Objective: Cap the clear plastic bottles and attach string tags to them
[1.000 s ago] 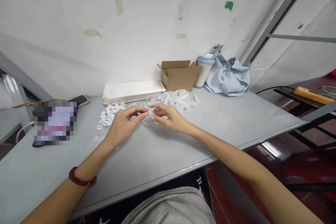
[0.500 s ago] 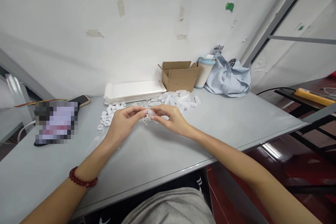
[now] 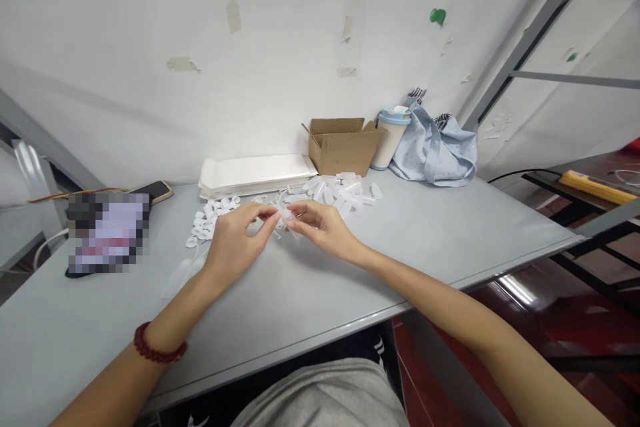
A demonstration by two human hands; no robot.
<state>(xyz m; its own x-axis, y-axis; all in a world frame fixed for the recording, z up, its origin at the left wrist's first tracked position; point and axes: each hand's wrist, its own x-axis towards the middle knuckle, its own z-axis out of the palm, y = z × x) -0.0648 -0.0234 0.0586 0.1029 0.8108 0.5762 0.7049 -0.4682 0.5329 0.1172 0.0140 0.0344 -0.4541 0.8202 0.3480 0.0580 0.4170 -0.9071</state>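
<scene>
Head camera view: on a grey bench (image 3: 300, 320), a device with a blurred-out screen (image 3: 107, 233) lies at nine o'clock from the worker's hands, a clear bag (image 3: 180, 275) at eight o'clock and loose white rings (image 3: 203, 221) at nine, closer in. The left hand (image 3: 237, 237) pinches a small translucent piece (image 3: 285, 215) in a thumb-and-fingertip grip, a flat white stack (image 3: 257, 170) beyond it at eleven o'clock. The piece hangs just above the bench amid thin pale strands (image 3: 281, 198); whether it is one part or two cannot be told. From three o'clock the right hand (image 3: 325, 228) has its own grip on it, thumb below, fingers above. Good handling here would likely mean light, even pressure, one hand steadying while the other adjusts, and strands kept clear of the fingertips. Translucent sleeves (image 3: 347, 193) lie toward two o'clock, before an open cardboard box (image 3: 347, 152).
</scene>
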